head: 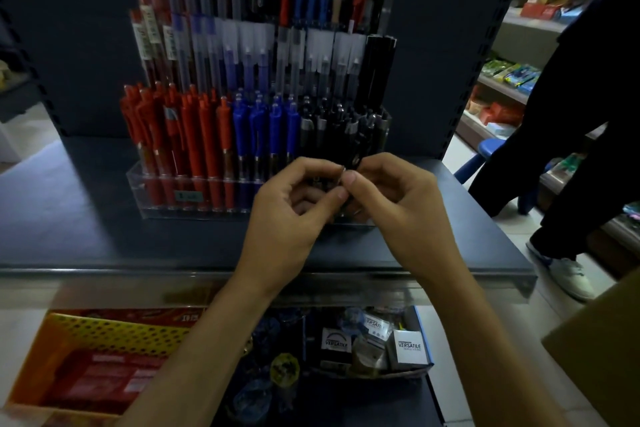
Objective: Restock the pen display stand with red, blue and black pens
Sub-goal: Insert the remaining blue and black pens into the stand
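A clear tiered pen display stand (138,194) sits on a dark blue shelf. Its front row holds red pens (180,135) at the left, blue pens (263,128) in the middle and black pens (339,128) at the right. Both my hands meet in front of the black section. My left hand (291,204) and my right hand (391,198) pinch a black pen (355,158) between their fingertips, its top pointing up toward the stand. The pen's lower part is hidden by my fingers.
Below the shelf edge (263,274) lie an orange box (90,357) at the left and a tray of small boxes marked VERSATILE (408,347). A person in dark trousers (561,135) stands at the right, by a blue stool (485,152) and stocked side shelves.
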The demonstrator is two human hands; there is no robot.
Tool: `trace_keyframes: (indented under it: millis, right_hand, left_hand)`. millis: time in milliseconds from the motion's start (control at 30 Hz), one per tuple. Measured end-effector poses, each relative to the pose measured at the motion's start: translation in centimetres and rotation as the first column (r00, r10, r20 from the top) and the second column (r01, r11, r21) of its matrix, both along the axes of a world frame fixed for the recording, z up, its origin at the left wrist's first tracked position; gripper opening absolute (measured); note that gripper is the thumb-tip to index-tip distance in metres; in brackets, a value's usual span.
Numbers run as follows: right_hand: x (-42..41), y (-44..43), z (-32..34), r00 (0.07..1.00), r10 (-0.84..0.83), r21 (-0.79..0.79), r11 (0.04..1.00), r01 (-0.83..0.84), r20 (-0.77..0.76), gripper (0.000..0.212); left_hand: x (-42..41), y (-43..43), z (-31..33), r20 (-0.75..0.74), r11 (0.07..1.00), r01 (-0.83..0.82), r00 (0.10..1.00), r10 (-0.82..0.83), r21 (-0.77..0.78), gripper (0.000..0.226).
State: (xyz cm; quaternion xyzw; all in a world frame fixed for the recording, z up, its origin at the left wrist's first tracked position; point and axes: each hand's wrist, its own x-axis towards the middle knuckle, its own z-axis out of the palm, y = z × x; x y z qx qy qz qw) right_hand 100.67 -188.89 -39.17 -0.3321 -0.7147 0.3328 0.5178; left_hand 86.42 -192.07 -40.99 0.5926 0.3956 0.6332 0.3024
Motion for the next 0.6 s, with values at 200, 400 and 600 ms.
trace_keyframes:
  millis: [200, 400, 600]
  right_hand:
    - [0.4, 0.1, 0.2, 0.999, 0.014, -0.060, 0.998, -0.017, -0.051, 0.008]
    - [0.5, 0.4, 0.4, 1.000, 0.009, -0.044, 0.999, -0.009, -0.003, 0.009]
    - [1.4, 1.1, 1.7, 0.982, -0.140, 0.012, 0.990, 0.143, -0.128, 0.013]
  left_hand:
    - [0.3, 0.1, -0.4, -0.022, 0.998, -0.059, 0.998, 0.058, -0.010, 0.028]
    - [0.7, -0.1, -0.4, -0.084, 0.990, -0.144, 0.986, 0.144, 0.015, 0.028]
    - [0.7, -0.1, -0.6, -0.288, 0.970, -0.239, 0.926, 0.242, 0.046, 0.025]
